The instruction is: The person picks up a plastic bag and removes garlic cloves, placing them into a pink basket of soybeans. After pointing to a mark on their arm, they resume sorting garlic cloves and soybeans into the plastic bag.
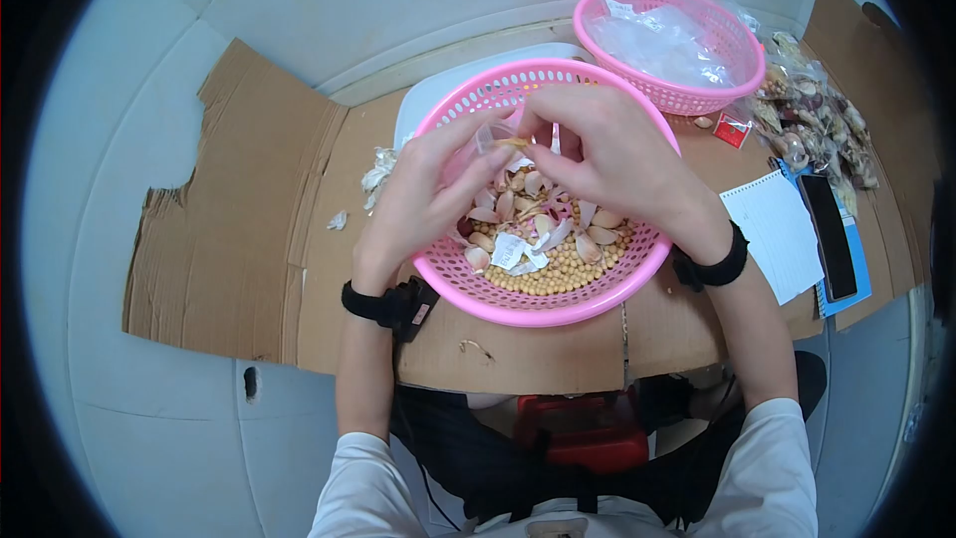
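Note:
Over the large pink basket, my left hand holds a small clear plastic bag between thumb and fingers. My right hand is beside it, its thumb and fingertips pinched on a thin yellowish-brown piece at the bag. The basket below holds round beige beans, garlic cloves, a few reddish pieces and white paper slips. Part of the basket's back is hidden by my hands.
Behind at the right is a second pink basket with clear bags. Filled bags, a red packet, a notepad and a black phone lie at the right. Cardboard extends left.

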A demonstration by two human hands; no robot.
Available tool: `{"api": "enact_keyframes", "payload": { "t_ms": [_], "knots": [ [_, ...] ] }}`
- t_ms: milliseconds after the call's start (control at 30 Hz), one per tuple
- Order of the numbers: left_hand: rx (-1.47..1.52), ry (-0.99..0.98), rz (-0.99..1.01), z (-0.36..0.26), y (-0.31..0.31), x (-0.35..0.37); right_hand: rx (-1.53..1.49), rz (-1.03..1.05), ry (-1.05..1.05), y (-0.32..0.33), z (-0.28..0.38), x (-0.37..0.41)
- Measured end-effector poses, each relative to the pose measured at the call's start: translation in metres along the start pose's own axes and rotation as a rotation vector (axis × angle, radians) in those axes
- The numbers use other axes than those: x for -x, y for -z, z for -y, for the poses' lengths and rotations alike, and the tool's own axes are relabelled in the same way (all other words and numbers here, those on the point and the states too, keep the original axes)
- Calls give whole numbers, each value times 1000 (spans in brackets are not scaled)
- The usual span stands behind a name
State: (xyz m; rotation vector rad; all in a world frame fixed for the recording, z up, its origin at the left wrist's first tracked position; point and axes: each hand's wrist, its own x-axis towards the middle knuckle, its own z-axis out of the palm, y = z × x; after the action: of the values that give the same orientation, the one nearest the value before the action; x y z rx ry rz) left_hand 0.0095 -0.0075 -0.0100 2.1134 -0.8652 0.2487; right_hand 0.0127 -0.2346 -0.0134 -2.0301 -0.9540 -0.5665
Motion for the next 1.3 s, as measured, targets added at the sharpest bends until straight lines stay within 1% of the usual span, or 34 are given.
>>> {"api": "enact_keyframes", "payload": {
  "t_ms": [33,100,167,200,267,333,400,467,533,567,633,667,700,733,767,833,900,933,1000,1200,1300],
  "knots": [
    [-2,0,-1,-1,1,1,-11,-40,16,0,1,-1],
    [65,116,-1,-2,4,3,5,-75,25,1,0,-2],
    [108,115,10,0,5,3,21,-110,34,2,-1,-2],
    [151,114,24,1,5,3,14,-98,47,2,-1,-2],
    [127,90,14,0,4,4,7,-87,60,2,-1,-2],
    [105,66,5,1,4,4,-77,2,75,1,-3,0],
    [68,17,-7,5,4,4,-113,-23,96,-3,-3,-1],
    [77,43,-2,3,6,5,-150,-46,118,-2,2,-1],
    [86,69,2,4,7,6,-152,51,-58,6,13,1],
    [110,94,10,7,7,6,-152,51,-58,5,11,0],
    [136,119,20,7,6,5,-148,26,52,2,4,-1],
    [159,66,-8,4,4,3,-148,26,51,2,4,-2],
    [180,14,-36,2,3,2,-160,-22,55,2,3,-2],
    [180,15,-37,0,2,2,-172,-70,59,2,2,-2],
    [175,48,-49,-2,1,3,-173,-69,59,4,2,-3],
    [169,82,-61,0,0,2,-75,-259,-44,8,3,-4],
    [31,-21,-72,5,0,-1,-89,-299,-58,8,1,-5],
    [31,-21,-71,3,2,-1,-103,-339,-70,9,0,-5],
    [82,128,-11,-3,4,0,-95,-338,-67,8,-1,-5],
    [95,180,-11,-6,4,-1,-90,-368,-80,8,0,-5],
    [70,149,-9,-2,4,-1,-88,-392,-76,8,0,-5]
  ]
}}
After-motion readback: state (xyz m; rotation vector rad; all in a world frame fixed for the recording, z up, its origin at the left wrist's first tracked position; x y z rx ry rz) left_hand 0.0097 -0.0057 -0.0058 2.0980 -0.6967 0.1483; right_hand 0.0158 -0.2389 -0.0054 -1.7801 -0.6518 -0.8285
